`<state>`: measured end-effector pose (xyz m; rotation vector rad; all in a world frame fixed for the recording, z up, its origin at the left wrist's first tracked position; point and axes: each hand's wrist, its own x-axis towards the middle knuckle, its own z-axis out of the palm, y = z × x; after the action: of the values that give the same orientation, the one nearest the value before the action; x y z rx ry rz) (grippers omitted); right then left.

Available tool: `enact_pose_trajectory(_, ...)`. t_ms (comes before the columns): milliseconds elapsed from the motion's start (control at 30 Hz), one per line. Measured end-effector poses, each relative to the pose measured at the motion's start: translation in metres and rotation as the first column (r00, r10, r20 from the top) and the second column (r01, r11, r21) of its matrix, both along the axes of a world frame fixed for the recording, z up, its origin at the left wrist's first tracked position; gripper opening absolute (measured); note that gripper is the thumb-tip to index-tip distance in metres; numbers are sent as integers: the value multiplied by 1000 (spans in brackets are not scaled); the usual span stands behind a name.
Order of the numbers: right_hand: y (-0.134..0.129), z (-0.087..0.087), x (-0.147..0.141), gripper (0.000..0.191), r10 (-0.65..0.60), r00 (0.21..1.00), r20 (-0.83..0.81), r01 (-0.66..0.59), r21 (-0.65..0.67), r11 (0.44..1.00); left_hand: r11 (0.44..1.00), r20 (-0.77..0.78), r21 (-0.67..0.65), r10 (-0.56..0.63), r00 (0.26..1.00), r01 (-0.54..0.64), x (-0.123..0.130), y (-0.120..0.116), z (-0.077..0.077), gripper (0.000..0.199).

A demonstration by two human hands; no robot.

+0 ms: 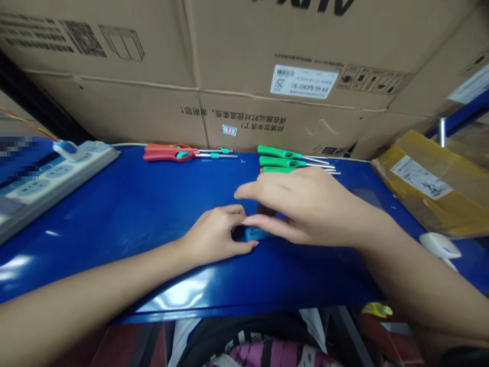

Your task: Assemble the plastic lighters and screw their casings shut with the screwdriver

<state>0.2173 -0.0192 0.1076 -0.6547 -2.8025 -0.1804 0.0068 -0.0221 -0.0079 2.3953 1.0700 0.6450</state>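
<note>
Near the middle of the blue table, my left hand (219, 232) rests with its fingers closed around the end of a blue object (256, 234). My right hand (309, 206) is over that object, its thumb tip by my left fingers, its fingers curled on a dark rounded item (265, 209) that is mostly hidden. Most of the blue object lies under my right hand. Behind my hands are several green lighters (280, 162) with metal rods, partly covered by my right hand. Red and orange lighters (170, 153) lie to their left, against the box.
A large cardboard box (237, 102) stands along the table's back edge. A white power strip (57, 176) with a plug lies at the left. At the right are a yellow-taped package (443, 183) and a white mouse-like object (439, 245).
</note>
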Motion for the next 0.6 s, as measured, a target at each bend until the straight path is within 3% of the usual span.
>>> enact_pose_trajectory(100,-4,1,-3,37,-10,999,33,10,-12,1000,999,17,-45,3,1000,-2,1,-2,0,14)
enact_pose_trajectory(300,-11,7,-6,34,3,997,83,14,-206,979,998,34,-49,41,999,-39,3,-2,-2,19)
enact_pose_trajectory(600,-5,4,-1,26,-7,997,78,17,-125,992,996,36,-88,27,999,-24,3,-3,0,16)
